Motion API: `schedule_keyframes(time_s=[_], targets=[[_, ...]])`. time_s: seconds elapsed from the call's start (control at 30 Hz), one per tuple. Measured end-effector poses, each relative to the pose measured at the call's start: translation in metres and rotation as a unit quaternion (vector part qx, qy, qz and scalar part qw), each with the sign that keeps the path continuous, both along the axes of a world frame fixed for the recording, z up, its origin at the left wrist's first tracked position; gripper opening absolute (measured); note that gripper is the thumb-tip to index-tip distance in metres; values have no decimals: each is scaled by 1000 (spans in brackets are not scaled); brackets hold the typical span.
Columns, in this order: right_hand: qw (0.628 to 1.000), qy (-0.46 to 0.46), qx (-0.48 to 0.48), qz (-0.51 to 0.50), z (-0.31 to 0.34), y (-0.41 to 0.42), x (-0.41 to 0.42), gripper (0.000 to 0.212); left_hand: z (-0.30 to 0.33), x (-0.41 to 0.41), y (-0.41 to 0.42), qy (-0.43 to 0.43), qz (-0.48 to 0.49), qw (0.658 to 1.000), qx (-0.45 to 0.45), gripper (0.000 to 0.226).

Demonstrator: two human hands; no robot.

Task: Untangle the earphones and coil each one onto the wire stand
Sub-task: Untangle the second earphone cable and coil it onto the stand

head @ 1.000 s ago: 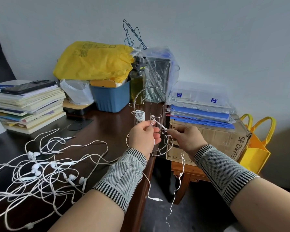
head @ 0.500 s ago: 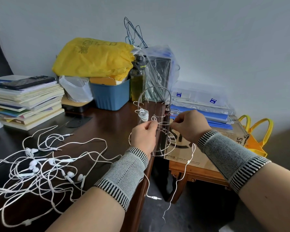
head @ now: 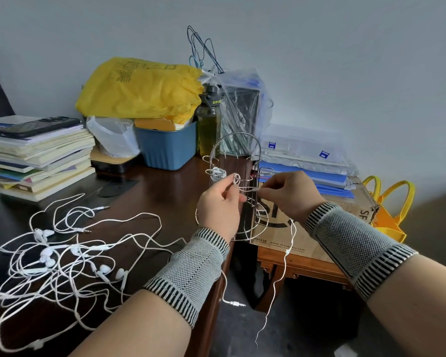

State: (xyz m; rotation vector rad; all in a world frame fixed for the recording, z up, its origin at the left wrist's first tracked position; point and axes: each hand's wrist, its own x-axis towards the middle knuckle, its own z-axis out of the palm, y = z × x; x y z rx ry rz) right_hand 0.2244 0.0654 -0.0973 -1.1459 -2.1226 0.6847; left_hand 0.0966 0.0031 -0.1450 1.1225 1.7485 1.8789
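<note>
Winding one earphone cord (head: 247, 189) onto the stand (head: 238, 161), we hold it at the front of the stand, at the surface's right edge. Our left hand (head: 220, 202) pinches a small loop of the cord against the wire frame; our right hand (head: 286, 193) grips the same cord just beside it, fingers curled round it. The loose tail (head: 285, 258) hangs from the right hand past the surface edge, and a plug (head: 234, 303) dangles below the left wrist.

We judge the cord light, limp and a little springy, so loops will slacken unless we keep them pinched. Taking hold close to the coil looks best, letting the tail feed through the fingers; the thin wire probably kinks or snags on the hooks if tugged. One coiled earphone (head: 216, 173) already sits on an upper-left hook.

The remaining earphones (head: 62, 256) lie tangled on the surface to the left, well apart from the stand.

A blue bin (head: 166, 148) behind holds a yellow bag (head: 139, 88) and what looks like an orange packet. The clear bag (head: 242, 104) holds a dark box; the bottle (head: 208, 124) holds yellowish liquid.
</note>
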Motion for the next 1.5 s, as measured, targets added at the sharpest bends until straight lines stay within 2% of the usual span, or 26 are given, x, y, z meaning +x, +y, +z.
schedule_keyframes(time_s=[0.2, 0.43, 0.57, 0.7, 0.83, 0.97, 1.13, 1.27, 1.5], targets=[[1000, 6, -9, -12, -3, -2, 0, 14, 1, 0, -4, 68, 43, 997, 13, 28], [996, 55, 5, -66, 7, 5, 6, 14, -2, -1, -4, 46, 57, 997, -13, 25], [996, 43, 32, -72, 10, 6, 1, 11, -1, 1, -3, 61, 35, 997, -40, 31], [994, 15, 64, -88, 18, 8, -2, 13, -3, 0, 1, -29, -21, 999, -29, 28], [991, -15, 102, -91, 32, 6, -11, 16, 0, -2, 2, -136, -39, 990, -15, 15], [989, -24, 129, -68, 38, -3, -28, 7, 5, 1, -1, -194, -58, 979, -5, 11], [979, -77, 188, -18, 32, -22, -50, 13, 5, 0, -1, -213, -55, 975, 0, 10], [962, -130, 240, -5, 22, -29, -54, 19, 6, 0, -1, -223, -61, 973, -5, 19], [967, -98, 234, -2, 16, -35, -53, 26, 18, 6, -10, -296, -97, 950, 26, 14]])
